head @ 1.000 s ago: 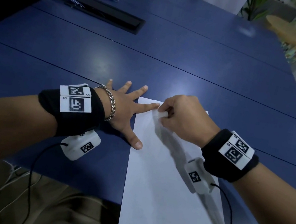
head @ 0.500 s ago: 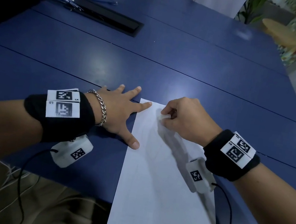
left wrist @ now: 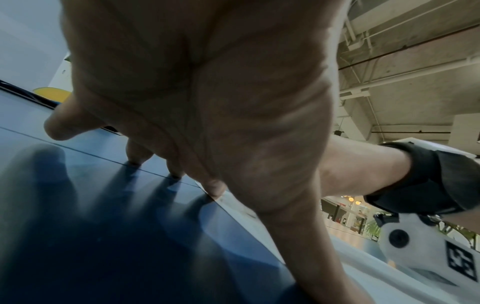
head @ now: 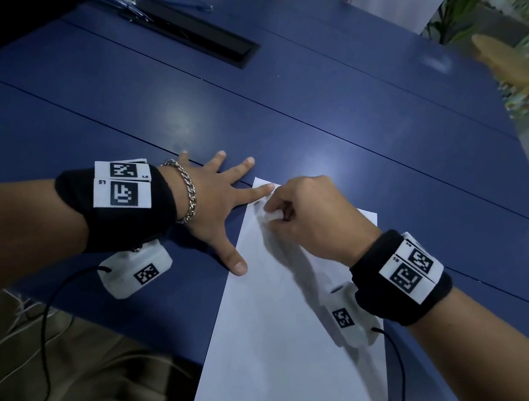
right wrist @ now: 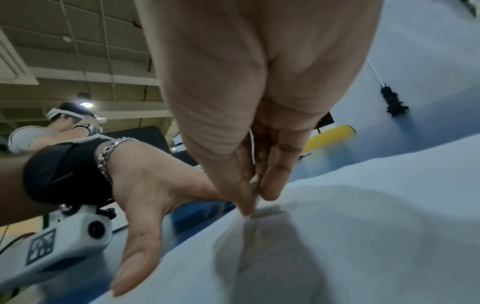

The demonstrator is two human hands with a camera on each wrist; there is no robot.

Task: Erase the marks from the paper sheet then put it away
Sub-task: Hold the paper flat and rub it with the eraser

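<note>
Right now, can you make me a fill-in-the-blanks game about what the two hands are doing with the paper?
1. The right hand pinches a small white ____ against the paper sheet.
2. The left hand lies flat with its fingers ____, steadying the sheet's edge.
3. The sheet lies on a ____ table.
4. A silver ____ hangs on the left wrist.

Missing words: eraser; spread; blue; bracelet
</note>
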